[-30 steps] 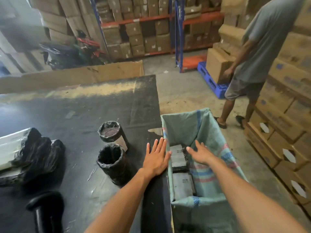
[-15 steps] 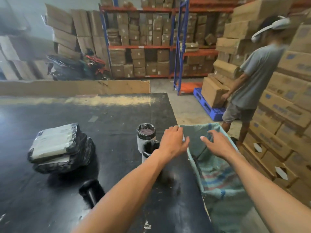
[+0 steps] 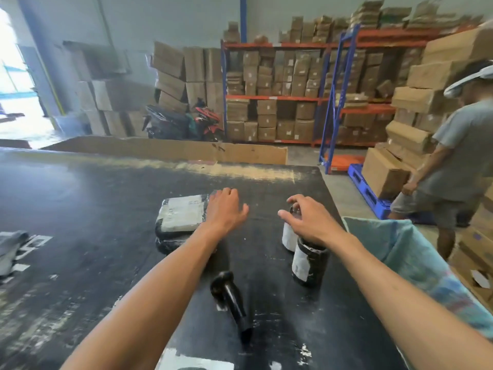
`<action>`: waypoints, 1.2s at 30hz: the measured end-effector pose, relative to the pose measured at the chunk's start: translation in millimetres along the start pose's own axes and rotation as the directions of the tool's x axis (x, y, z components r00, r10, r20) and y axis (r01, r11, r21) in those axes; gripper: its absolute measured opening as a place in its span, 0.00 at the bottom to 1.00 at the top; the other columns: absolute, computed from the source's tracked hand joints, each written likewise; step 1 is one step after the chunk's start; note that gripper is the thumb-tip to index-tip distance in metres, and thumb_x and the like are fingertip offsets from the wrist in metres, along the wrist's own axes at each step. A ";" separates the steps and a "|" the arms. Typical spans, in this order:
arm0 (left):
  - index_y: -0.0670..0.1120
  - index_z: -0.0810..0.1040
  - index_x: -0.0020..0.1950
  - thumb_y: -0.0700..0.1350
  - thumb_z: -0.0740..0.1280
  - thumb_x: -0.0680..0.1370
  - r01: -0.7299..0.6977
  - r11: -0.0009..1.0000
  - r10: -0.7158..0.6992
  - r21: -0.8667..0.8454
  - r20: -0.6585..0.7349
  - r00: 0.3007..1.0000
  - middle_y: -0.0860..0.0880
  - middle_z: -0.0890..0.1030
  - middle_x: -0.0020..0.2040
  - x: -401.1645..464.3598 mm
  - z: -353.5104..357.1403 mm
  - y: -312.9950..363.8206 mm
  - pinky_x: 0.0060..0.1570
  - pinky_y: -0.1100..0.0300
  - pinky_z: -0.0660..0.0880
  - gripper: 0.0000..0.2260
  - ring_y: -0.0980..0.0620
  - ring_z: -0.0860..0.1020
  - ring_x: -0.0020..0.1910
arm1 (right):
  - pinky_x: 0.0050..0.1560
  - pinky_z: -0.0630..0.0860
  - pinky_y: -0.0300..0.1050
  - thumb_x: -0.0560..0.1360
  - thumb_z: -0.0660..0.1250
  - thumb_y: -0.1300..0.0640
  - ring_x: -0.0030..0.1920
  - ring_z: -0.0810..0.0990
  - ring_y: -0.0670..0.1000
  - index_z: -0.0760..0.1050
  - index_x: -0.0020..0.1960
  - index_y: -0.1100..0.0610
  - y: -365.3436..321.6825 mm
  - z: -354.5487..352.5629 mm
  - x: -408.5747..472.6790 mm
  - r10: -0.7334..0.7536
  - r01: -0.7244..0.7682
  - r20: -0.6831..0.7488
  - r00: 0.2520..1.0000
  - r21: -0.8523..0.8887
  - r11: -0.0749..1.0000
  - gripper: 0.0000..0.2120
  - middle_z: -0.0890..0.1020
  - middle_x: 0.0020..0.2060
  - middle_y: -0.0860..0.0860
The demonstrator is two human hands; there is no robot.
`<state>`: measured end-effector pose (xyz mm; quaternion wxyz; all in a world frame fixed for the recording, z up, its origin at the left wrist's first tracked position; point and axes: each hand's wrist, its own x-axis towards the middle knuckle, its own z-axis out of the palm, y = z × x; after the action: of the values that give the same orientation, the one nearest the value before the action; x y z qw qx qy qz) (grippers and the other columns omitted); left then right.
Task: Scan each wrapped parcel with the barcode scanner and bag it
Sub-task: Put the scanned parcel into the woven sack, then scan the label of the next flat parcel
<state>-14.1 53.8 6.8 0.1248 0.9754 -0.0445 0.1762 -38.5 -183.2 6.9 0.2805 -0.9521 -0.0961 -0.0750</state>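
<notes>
Two flat parcels in black wrap with white labels lie stacked on the black table (image 3: 80, 209); the top parcel (image 3: 181, 213) shows its label. My left hand (image 3: 226, 209) hovers at the stack's right edge, fingers loosely curled, holding nothing. Two upright cylindrical wrapped parcels stand to the right: the near one (image 3: 308, 264) and the far one (image 3: 288, 236), partly hidden. My right hand (image 3: 306, 221) is spread just above their tops, empty. The black barcode scanner (image 3: 230, 300) lies on the table between my forearms. The green woven bag (image 3: 416, 260) hangs open at the table's right edge.
A person in a grey shirt (image 3: 453, 166) handles a cardboard box (image 3: 384, 172) on a blue pallet at right. Shelving (image 3: 293, 97) and stacked cartons fill the back. A motorbike (image 3: 186, 124) is parked behind a cardboard sheet (image 3: 173, 150). Grey wrapping (image 3: 10, 247) lies at the table's left.
Both hands have left the bag's mouth and swung left over the table. The left hand now reaches the flat parcels; the right is over the cylindrical parcels. My view has lifted and turned left.
</notes>
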 end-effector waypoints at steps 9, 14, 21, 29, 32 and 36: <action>0.40 0.68 0.74 0.59 0.61 0.82 0.408 0.911 -0.410 0.056 0.049 0.911 0.36 0.71 0.71 -24.6 -15.4 -115.9 0.67 0.43 0.67 0.28 0.35 0.69 0.70 | 0.68 0.74 0.58 0.77 0.60 0.27 0.68 0.77 0.58 0.64 0.78 0.47 -69.9 103.3 -13.9 -0.044 0.080 0.367 0.929 -0.082 0.993 0.37 0.76 0.70 0.54; 0.45 0.60 0.80 0.59 0.57 0.83 0.565 0.823 -0.553 -0.059 0.147 0.820 0.32 0.67 0.73 -17.5 0.1 -141.8 0.71 0.39 0.63 0.29 0.32 0.66 0.72 | 0.68 0.72 0.57 0.71 0.59 0.22 0.71 0.75 0.61 0.60 0.79 0.45 -68.6 149.0 -39.5 0.064 -0.011 0.482 0.874 -0.112 0.994 0.44 0.74 0.71 0.57; 0.51 0.61 0.79 0.64 0.56 0.82 0.577 0.813 -0.547 -0.073 0.243 0.801 0.30 0.65 0.72 -4.7 24.1 -157.2 0.67 0.40 0.65 0.29 0.29 0.66 0.69 | 0.64 0.72 0.51 0.73 0.66 0.29 0.72 0.75 0.60 0.61 0.80 0.46 -53.3 185.8 -61.1 0.229 -0.280 0.533 0.815 0.014 0.960 0.41 0.77 0.72 0.56; 0.57 0.48 0.84 0.69 0.68 0.74 0.559 0.800 -0.460 -0.217 0.378 0.804 0.37 0.65 0.78 9.4 25.9 -168.9 0.73 0.42 0.59 0.46 0.33 0.58 0.77 | 0.48 0.86 0.58 0.62 0.67 0.43 0.43 0.88 0.58 0.74 0.63 0.43 -58.4 193.2 -59.3 0.264 -0.519 0.528 0.807 0.422 0.744 0.29 0.86 0.55 0.54; 0.56 0.51 0.83 0.65 0.74 0.72 0.573 0.764 -0.453 -0.297 0.385 0.804 0.39 0.68 0.76 13.7 21.9 -166.8 0.72 0.42 0.60 0.47 0.35 0.55 0.78 | 0.29 0.79 0.46 0.64 0.66 0.48 0.27 0.81 0.54 0.74 0.54 0.50 -58.9 179.7 -52.4 0.255 -0.577 0.558 0.790 0.536 0.616 0.19 0.87 0.50 0.61; 0.56 0.56 0.81 0.59 0.76 0.73 0.572 0.732 -0.443 -0.370 0.379 0.812 0.38 0.68 0.75 18.4 21.1 -164.9 0.71 0.42 0.62 0.43 0.36 0.51 0.78 | 0.28 0.76 0.43 0.69 0.65 0.53 0.27 0.78 0.55 0.71 0.57 0.53 -54.5 159.3 -41.6 0.257 -0.568 0.520 0.815 0.628 0.532 0.17 0.87 0.52 0.61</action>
<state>31.8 206.7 -43.4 0.3923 0.9041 0.1689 -0.0134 -76.9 -56.8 -105.4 0.6393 -0.7339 0.0640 0.2205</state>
